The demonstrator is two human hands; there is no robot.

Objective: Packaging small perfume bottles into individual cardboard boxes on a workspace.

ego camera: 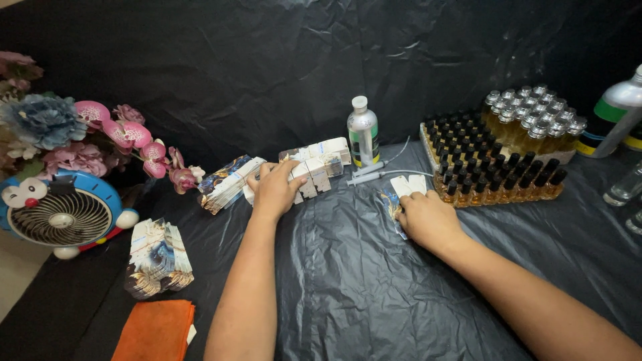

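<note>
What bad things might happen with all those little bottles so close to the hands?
The right hand presses a flat carton right beside the tray of small black-capped bottles; a nudge might tip some over. The left hand rests on a row of small boxes near the upright silver bottle, which could topple.

home packing bench | black sheet-covered table [374, 281] | small bottle rows [495, 174] | flat cartons [227, 182]

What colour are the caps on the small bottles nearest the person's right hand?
Black, on the small bottles of amber liquid beside the right hand; shows in the head view.
</note>
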